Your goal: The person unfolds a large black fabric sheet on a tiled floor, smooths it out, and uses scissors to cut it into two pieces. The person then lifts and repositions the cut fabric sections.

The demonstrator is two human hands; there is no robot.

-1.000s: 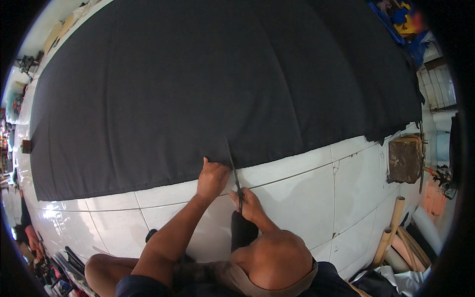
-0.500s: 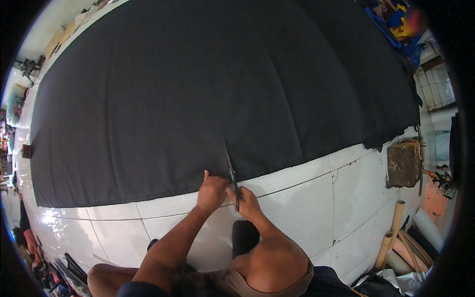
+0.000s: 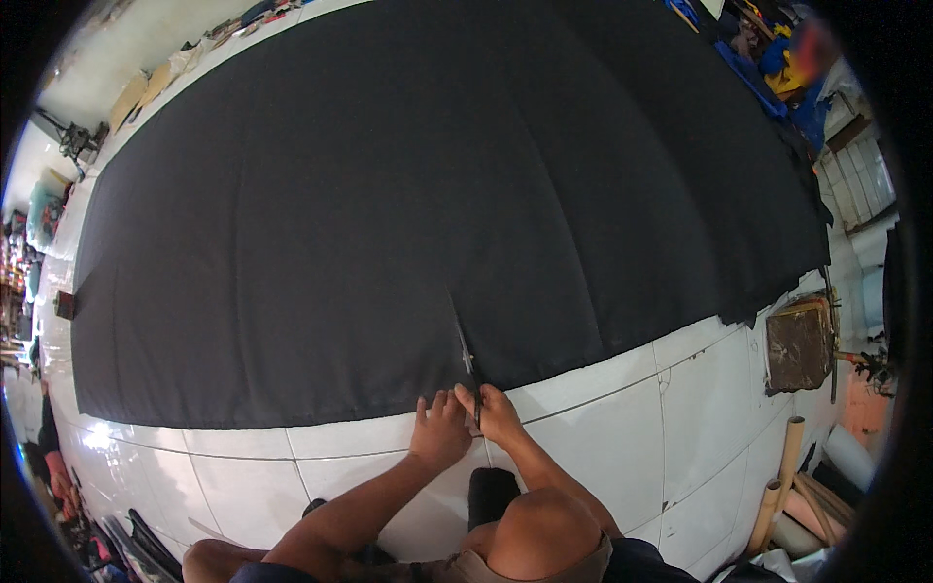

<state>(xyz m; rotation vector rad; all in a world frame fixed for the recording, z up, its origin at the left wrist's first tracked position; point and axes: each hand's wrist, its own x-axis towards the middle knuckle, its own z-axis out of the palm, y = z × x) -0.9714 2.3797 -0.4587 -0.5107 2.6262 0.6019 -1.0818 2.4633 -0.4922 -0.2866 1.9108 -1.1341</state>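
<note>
A large sheet of black fabric point(image 3: 389, 214) lies spread over the white tiled floor, its near edge just ahead of my hands. My right hand point(image 3: 498, 416) is closed around the handles of dark scissors point(image 3: 466, 358). They point away from me, their long blade lying across the fabric; whether a second blade sits beneath the cloth cannot be seen. Close beside it, my left hand point(image 3: 443, 429) rests at the fabric's near edge, fingers extended and slightly apart, the fingertips touching the cloth near the scissor handles.
A brown block-like bundle point(image 3: 800, 342) stands by the fabric's ragged right corner. Cardboard tubes and rolls point(image 3: 789, 457) lean at the lower right. A small dark block point(image 3: 64, 305) sits at the left edge. Blue and yellow items point(image 3: 777, 63) are piled at the far right.
The view has shifted, so the fabric and both hands sit lower in the picture. The left hand's raised finger has come down, and its fingers now lie along the fabric's edge. The right hand keeps the scissors.
</note>
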